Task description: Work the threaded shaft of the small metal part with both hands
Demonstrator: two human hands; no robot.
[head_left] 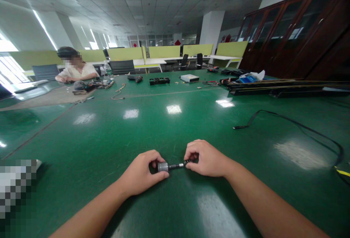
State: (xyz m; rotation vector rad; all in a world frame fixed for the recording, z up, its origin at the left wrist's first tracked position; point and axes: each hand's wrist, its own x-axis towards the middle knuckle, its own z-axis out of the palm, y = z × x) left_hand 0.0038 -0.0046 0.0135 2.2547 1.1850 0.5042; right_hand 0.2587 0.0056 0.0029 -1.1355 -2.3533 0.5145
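Note:
Low over the green table, my left hand (146, 170) pinches a grey metal cylinder (163, 167) between thumb and fingers. A thin dark shaft (174, 166) with a silvery end sticks out of the cylinder to the right. At that end, my right hand (205, 159) is closed on a small dark ridged piece (187, 162), mostly hidden by its fingertips. The piece and the shaft's end lie in line and very close; whether they touch I cannot tell.
A black flat cable (295, 121) curves over the green table (142, 132) at right. Farther back are a power drill (135, 79), a black bracket (159, 81), a white box (189, 78) and long black rails (251, 88). Another person (78, 68) sits at far left.

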